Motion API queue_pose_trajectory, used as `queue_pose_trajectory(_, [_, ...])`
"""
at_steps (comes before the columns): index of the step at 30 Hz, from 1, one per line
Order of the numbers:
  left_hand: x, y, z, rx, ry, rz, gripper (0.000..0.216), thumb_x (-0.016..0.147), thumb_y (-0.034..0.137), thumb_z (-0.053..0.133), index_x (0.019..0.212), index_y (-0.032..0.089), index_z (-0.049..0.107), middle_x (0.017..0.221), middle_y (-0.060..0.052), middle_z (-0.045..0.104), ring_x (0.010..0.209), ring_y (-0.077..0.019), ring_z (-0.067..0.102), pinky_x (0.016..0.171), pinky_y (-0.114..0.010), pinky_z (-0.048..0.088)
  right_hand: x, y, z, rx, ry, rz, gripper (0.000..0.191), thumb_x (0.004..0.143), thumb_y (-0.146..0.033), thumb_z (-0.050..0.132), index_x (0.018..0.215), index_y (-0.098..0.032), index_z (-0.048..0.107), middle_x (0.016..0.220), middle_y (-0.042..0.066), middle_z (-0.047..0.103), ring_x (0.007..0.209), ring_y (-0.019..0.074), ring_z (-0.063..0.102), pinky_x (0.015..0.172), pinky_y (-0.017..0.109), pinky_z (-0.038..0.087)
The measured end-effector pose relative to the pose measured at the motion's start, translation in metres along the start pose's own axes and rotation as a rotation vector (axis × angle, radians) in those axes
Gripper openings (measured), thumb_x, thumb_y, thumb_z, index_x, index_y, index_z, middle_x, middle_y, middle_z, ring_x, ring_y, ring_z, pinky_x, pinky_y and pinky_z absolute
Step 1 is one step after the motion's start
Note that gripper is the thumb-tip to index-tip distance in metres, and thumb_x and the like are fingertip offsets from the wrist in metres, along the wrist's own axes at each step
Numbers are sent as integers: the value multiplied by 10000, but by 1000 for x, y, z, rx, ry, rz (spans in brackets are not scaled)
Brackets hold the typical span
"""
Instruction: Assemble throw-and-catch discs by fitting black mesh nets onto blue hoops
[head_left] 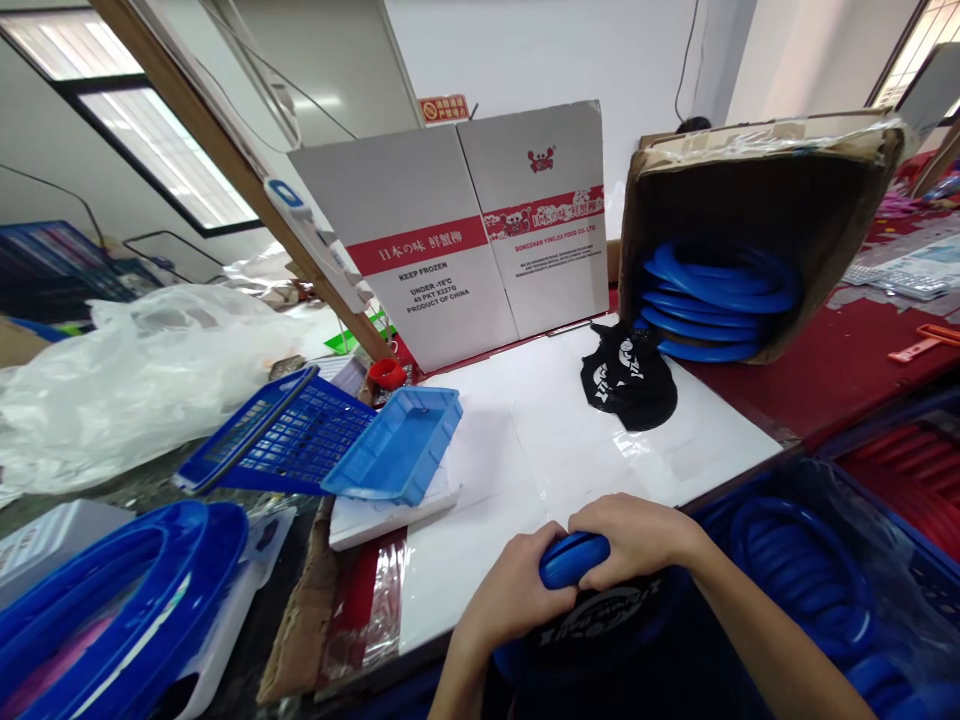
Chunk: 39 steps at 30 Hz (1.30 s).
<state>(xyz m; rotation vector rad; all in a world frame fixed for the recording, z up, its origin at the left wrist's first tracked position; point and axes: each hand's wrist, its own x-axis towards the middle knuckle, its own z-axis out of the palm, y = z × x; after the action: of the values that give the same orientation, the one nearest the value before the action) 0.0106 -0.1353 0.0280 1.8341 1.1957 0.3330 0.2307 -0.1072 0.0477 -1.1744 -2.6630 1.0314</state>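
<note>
At the near edge of the white work surface, my left hand (pixel 517 585) and my right hand (pixel 637 535) are closed side by side around the far rim of a blue ring (pixel 574 560). Black fabric with white lettering (pixel 611 612) lies inside the ring, which tilts down toward me. Its lower part sits in shadow near my forearms. Farther back on the white board rests a pile of black printed fabric pieces (pixel 637 390). Right behind that pile, several blue rings (pixel 705 320) are stacked in an open cardboard box (pixel 757 190) lying on its side.
A light blue tray (pixel 397 445) and a blue basket (pixel 292 430) stand left of the board (pixel 487 450). Large blue rings (pixel 214 560) lie at lower left. A printed carton panel (pixel 450 240) rises behind. Crates at right hold blue rings (pixel 802 570) and red rings (pixel 907 480).
</note>
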Motion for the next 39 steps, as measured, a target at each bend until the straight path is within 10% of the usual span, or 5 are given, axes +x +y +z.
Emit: queue_pose_trajectory(39, [-1, -4, 4, 48, 51, -45, 386, 684, 268, 720, 1065, 225, 768, 957, -18, 775, 893, -248, 677, 814, -311, 483, 1, 0, 1, 8, -18, 32, 381, 765, -477, 791, 1020, -202, 726, 983, 55, 773, 863, 247, 687, 661, 289, 357])
